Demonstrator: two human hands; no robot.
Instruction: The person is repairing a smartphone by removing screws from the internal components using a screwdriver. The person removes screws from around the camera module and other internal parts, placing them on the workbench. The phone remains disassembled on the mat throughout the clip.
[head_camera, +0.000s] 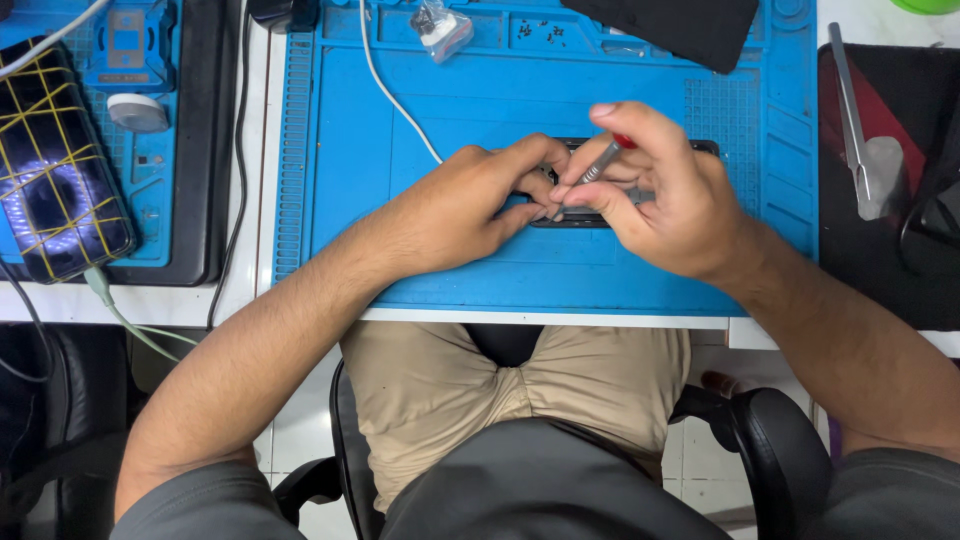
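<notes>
Seemingly both hands (560, 195) on dark phone (585, 218).

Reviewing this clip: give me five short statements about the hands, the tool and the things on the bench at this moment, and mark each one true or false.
1. The right hand holds a slim grey screwdriver with a red cap. True.
2. The left hand rests on the dark phone lying on the blue mat. True.
3. The white cable lies off the mat, on the floor. False: it runs across the mat toward the hands.
4. The cracked phone sits to the person's right. False: it lies on the left, on a second blue mat.
5. Metal tweezers lie on the dark pad at the right. True.
</notes>
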